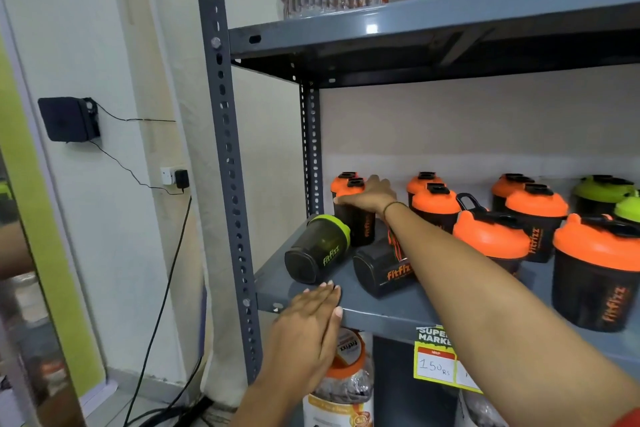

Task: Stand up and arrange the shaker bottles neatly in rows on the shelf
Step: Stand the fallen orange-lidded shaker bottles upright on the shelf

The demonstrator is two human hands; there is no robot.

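Note:
Black shaker bottles with orange lids stand on the grey shelf (381, 312). My right hand (372, 198) reaches to the back left and grips an upright orange-lidded shaker (362, 227), with another just behind it. A green-lidded shaker (317, 248) lies on its side at the shelf's left end. Beside it an orange shaker (382, 270) also lies down, partly under my forearm. My left hand (308, 326) hovers flat, fingers together, at the shelf's front edge below the green one. More upright orange shakers (491, 239) and green-lidded ones (602, 192) stand to the right.
The upper shelf (433, 21) holds large supplement jars. A price tag (436, 360) hangs on the shelf's front edge. Jars (341, 388) stand on the level below. The slotted upright post (225, 149) bounds the left side; a socket and cables are on the wall.

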